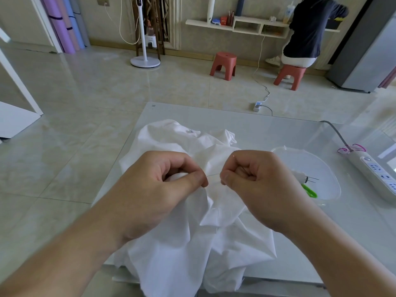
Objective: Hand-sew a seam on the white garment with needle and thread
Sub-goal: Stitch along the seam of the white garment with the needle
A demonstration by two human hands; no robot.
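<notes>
The white garment lies crumpled on a glass table and hangs over its near edge. My left hand pinches a raised fold of the fabric between thumb and curled fingers. My right hand is curled just right of it, thumb and fingers pinched together on something small. A thin thread seems to run between the two hands. The needle itself is hidden inside my right fingers.
A clear plastic tub at the right holds a white spool with pins and green-handled scissors. A power strip lies at the table's right edge. A person sits on a red stool far back; another red stool stands nearby.
</notes>
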